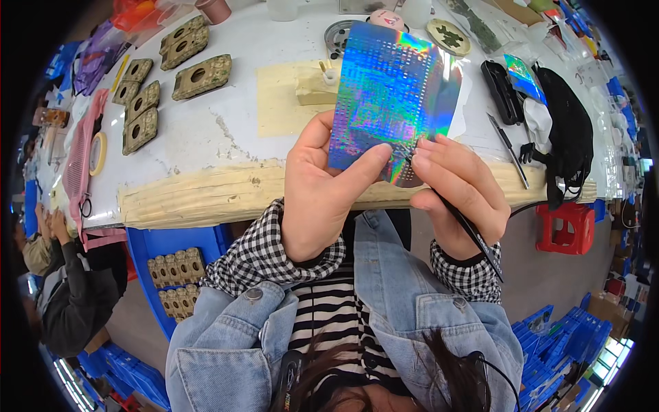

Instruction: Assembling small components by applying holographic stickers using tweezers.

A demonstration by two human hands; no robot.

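My left hand (322, 185) is closed on the lower left of a shiny holographic sticker sheet (384, 89), its thumb lying across the front. Rows of small marks or cut-outs cover the sheet, which is raised above the table's near edge. In my right hand (467, 189) are slim black tweezers (467, 230), their tip at the sheet's lower right edge. Those fingertips also touch or nearly touch that edge; whether the tip grips a sticker is too small to tell. Behind the sheet, a tan block with a white peg (319, 86) stands on a yellowish paper square (274, 103).
Several camouflage-patterned pieces with round holes (200, 77) lie at the far left. A tape roll (98, 152) and pink mesh cloth are beyond them. On the right are a pen (508, 151), black case (501, 93) and black bag (566, 130). Yellowish padding (206, 196) lines the table edge.
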